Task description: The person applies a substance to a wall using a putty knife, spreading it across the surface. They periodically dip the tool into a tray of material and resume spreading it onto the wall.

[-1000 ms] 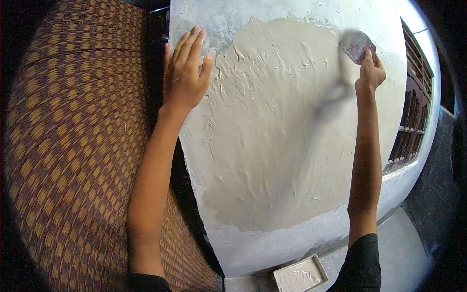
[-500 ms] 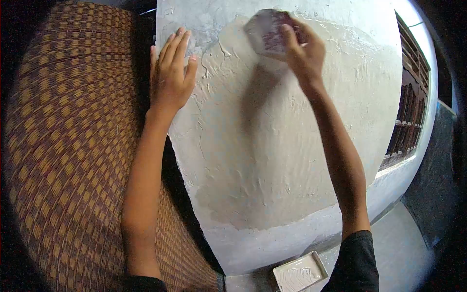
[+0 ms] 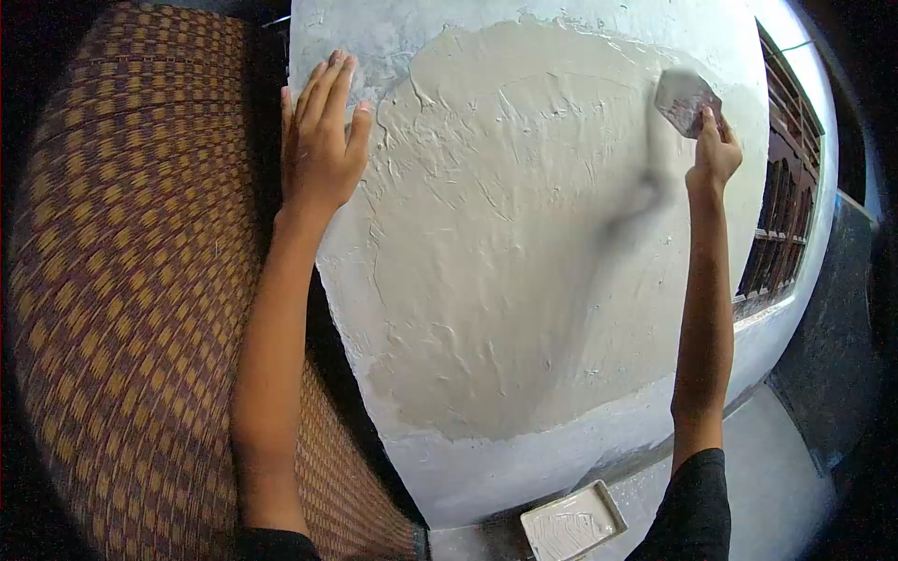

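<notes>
My left hand (image 3: 324,136) lies flat with fingers spread against the upper left edge of the white wall (image 3: 486,477). Near the wall's upper right, my right hand (image 3: 716,154) grips a dark, flat, angular scraper (image 3: 686,101) by its lower right side. A broad patch of wet beige plaster (image 3: 524,243) covers much of the wall, with ridges and small lumps, mostly on its left side. The scraper is over the upper right part of this patch; whether its edge touches the wall cannot be made out.
A rectangular tray (image 3: 613,510) with pale paste sits on the floor (image 3: 767,477) below the wall. A brown and yellow woven mat (image 3: 140,280) stands at the left. On the right is a barred window (image 3: 790,206), with a dark panel (image 3: 837,346) beyond.
My right hand has moved right and slightly down with the scraper, from the upper middle of the wall to its upper right. My left hand stays on the wall's left edge.
</notes>
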Action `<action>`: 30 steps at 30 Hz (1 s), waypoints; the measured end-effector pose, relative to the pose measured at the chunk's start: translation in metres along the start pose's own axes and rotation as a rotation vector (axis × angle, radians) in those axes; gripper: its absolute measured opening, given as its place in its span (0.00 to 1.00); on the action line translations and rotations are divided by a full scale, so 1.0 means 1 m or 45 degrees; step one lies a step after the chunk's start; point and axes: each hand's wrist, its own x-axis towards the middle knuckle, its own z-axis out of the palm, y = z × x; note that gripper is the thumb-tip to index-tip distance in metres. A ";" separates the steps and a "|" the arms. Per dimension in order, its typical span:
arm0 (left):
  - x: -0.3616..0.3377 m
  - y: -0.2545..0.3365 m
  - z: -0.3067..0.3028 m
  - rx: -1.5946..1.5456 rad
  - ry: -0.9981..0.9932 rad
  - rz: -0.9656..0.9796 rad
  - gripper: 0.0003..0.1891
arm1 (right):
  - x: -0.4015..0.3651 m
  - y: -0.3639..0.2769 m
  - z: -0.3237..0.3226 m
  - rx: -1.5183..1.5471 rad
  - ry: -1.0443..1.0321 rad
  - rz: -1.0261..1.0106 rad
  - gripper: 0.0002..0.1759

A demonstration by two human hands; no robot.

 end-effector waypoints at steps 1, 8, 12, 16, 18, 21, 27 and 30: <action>0.000 0.002 -0.001 -0.003 -0.008 -0.008 0.26 | -0.010 -0.004 0.007 0.000 -0.002 0.001 0.21; 0.000 0.003 -0.004 -0.029 -0.011 -0.012 0.25 | -0.106 -0.033 0.078 0.186 -0.629 -0.247 0.20; 0.000 0.002 -0.004 -0.034 -0.025 -0.017 0.25 | -0.120 -0.037 0.087 0.026 -0.643 -0.240 0.19; -0.001 0.002 -0.004 -0.029 -0.034 -0.025 0.25 | -0.074 -0.025 0.057 0.204 -0.486 0.092 0.22; -0.002 0.002 -0.003 -0.028 -0.031 -0.027 0.25 | -0.030 0.005 0.029 0.010 -0.312 -0.005 0.25; -0.003 0.002 -0.002 -0.048 -0.021 -0.025 0.25 | 0.003 0.020 -0.003 0.035 -0.068 0.086 0.24; -0.001 0.005 0.002 0.008 0.028 -0.026 0.25 | -0.032 0.004 0.009 0.172 -0.374 0.011 0.25; -0.002 0.006 0.002 -0.002 0.030 -0.047 0.25 | -0.078 -0.018 0.036 0.079 -0.717 -0.117 0.23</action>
